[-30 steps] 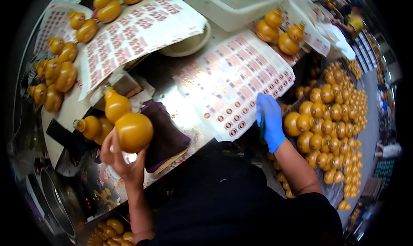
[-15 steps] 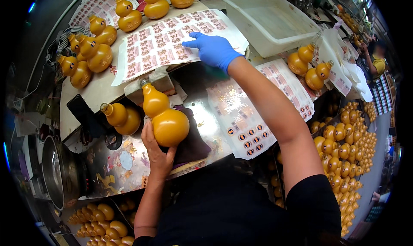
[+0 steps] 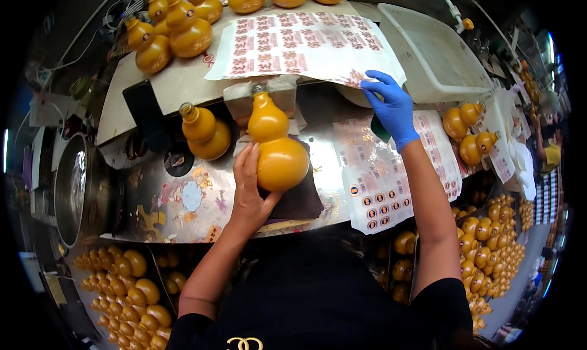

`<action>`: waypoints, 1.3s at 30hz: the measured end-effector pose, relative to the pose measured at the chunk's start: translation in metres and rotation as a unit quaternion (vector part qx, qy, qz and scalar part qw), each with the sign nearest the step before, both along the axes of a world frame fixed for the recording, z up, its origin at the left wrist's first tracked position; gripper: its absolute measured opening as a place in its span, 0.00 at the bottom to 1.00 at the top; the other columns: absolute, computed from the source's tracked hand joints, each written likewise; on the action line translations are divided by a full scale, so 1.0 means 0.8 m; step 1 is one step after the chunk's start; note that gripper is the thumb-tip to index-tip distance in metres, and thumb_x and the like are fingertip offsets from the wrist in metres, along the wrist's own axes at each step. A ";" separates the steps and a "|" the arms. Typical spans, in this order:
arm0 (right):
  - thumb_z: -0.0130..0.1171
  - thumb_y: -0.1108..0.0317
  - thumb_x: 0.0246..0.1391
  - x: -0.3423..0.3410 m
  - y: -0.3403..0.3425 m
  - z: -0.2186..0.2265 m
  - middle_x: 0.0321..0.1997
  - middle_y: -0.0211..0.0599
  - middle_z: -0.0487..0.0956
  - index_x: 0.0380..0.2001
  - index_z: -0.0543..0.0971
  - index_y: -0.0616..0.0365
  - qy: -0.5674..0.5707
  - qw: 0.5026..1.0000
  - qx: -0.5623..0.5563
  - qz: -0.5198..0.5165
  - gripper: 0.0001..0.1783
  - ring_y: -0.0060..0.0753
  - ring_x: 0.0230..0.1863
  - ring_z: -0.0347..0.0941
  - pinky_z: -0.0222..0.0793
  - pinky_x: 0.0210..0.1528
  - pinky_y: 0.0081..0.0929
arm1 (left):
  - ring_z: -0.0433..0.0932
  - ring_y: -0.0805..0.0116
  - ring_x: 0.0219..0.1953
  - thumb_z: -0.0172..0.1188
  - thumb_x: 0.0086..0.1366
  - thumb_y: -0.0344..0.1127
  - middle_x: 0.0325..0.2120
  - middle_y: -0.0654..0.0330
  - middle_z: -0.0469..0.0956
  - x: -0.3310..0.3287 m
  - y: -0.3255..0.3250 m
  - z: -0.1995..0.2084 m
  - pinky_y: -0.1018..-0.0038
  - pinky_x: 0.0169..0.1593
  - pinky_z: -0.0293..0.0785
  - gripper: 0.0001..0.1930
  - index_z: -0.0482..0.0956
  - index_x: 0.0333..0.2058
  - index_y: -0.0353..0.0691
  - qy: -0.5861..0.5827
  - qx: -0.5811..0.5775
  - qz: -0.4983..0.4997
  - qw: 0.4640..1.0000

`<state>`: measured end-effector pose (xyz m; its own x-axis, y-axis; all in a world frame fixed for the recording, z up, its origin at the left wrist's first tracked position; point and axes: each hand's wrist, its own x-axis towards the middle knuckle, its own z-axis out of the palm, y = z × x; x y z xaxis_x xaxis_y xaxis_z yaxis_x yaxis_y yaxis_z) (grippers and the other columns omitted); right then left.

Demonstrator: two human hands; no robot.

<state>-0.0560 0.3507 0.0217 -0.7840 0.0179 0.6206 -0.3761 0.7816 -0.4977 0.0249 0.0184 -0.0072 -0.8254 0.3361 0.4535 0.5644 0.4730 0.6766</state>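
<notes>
My left hand [image 3: 249, 188] is closed round the lower bulb of an amber gourd-shaped bottle [image 3: 282, 165], which leans with its neck on a folded cloth [image 3: 235, 99]. In my right hand [image 3: 394, 108], gloved in blue, thumb and fingers pinch a small decal with reddish print [image 3: 354, 78] at the near right edge of a white decal sheet [image 3: 244, 69]. A dark green piece [image 3: 380, 128] shows below the gloved palm; what it is I cannot tell. Left of the held bottle stands another gourd-shaped bottle [image 3: 210, 136].
Several gourd bottles [image 3: 191, 37] line the back left, and two lie beside the sheets at right. A large white plastic tub [image 3: 428, 81] stands at the back right. Sheets with round labels [image 3: 379, 206] cover the right side, a metal pan [image 3: 73, 191] the left. Many bottles fill the floor [image 3: 489, 246].
My right hand has drawn back from the middle of the sheet to its near right edge, a decal now between its fingers. My left hand still holds the bottle; the view has shifted.
</notes>
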 end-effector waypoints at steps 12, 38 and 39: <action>0.60 0.67 0.52 0.124 -0.180 0.050 0.34 0.38 0.78 0.40 0.78 0.57 0.007 0.997 0.003 0.083 0.12 0.32 0.23 0.75 0.71 0.25 0.26 | 0.61 0.53 0.61 0.73 0.46 0.32 0.58 0.50 0.61 -0.001 -0.006 0.007 0.64 0.64 0.58 0.48 0.55 0.64 0.39 -0.032 0.029 0.026 0.999; 0.67 0.49 0.47 0.090 -0.153 -0.008 0.25 0.23 0.70 0.56 0.71 0.64 -0.424 0.829 -0.307 0.197 0.39 0.14 0.29 0.65 0.65 0.35 0.15 | 0.62 0.66 0.62 0.62 0.63 0.42 0.61 0.51 0.60 -0.023 -0.038 0.023 0.73 0.63 0.58 0.42 0.48 0.66 0.30 -0.372 0.256 -0.130 0.883; 0.68 0.49 0.47 0.090 -0.154 -0.008 0.25 0.23 0.69 0.56 0.71 0.64 -0.418 0.838 -0.298 0.186 0.39 0.14 0.29 0.65 0.65 0.35 0.15 | 0.63 0.66 0.61 0.62 0.62 0.42 0.61 0.51 0.61 -0.022 -0.038 0.023 0.73 0.62 0.59 0.42 0.48 0.66 0.30 -0.366 0.261 -0.130 0.884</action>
<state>0.0161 0.2273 0.0150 -0.9606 -0.2122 -0.1797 0.1358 0.2062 -0.9690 0.0069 -0.0116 0.0108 -0.8874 0.4606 -0.0196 -0.0702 -0.0929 0.9932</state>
